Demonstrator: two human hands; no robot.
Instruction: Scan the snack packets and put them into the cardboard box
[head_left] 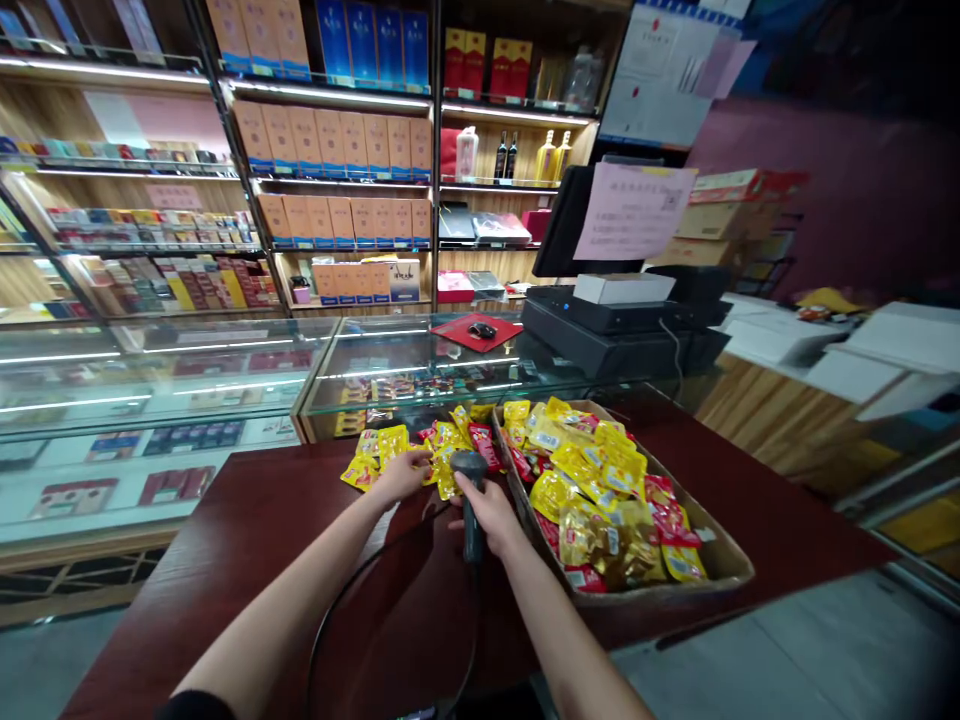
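Note:
My right hand (pixel 491 512) is wrapped round the grip of a dark handheld scanner (pixel 471 520), whose cable hangs down toward me. Just left of it, my left hand (pixel 405 474) reaches to a loose pile of yellow and red snack packets (pixel 448 440) on the dark red table (pixel 255 540). Its fingers are bent at the packets' near edge; whether they grip one is too small to tell. Beside my right hand stands an open cardboard box (pixel 720 555), full of yellow, gold and red packets (pixel 592 470).
Behind the table is a glass display counter (pixel 390 350) with a black mouse (pixel 481 330) on a red mat (pixel 454 330). A monitor (pixel 559 225) and a dark register (pixel 600 335) stand at the back right. Shelves of boxes and bottles line the wall.

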